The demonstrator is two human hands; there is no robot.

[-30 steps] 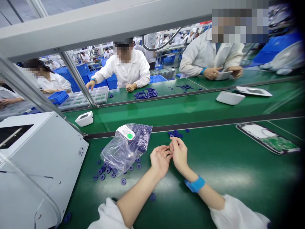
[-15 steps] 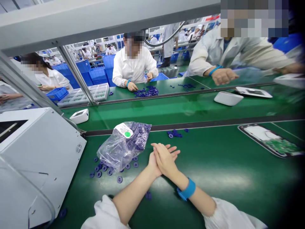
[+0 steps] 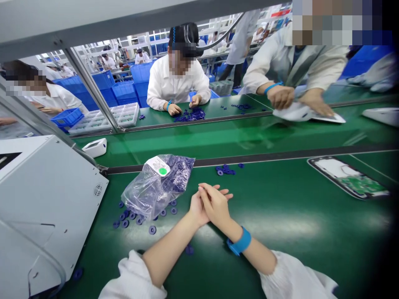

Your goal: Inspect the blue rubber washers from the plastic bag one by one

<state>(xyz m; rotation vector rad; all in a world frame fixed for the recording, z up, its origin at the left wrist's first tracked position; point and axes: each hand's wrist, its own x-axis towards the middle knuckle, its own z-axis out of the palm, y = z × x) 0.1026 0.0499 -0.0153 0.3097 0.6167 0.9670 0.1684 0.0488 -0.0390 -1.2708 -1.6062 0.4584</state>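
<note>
Right hand (image 3: 217, 207) lies across left hand (image 3: 196, 206); the left fingers stretch out, unclenched; the right fingers bend over the palm, and whether they pinch anything I cannot tell; to the left, loose blue rings (image 3: 152, 229) lie on the green surface (image 3: 280, 199), likely light and firm, best pinched by the rim; just beyond, the clear bag (image 3: 158, 189) looks slack and slippery, best gripped around its filled end.

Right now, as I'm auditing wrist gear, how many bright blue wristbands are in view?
3 bright blue wristbands: one behind the wearer's right hand, one on the white-clad co-worker opposite, one on the white-clad co-worker at upper right. Others may be hidden.
</note>
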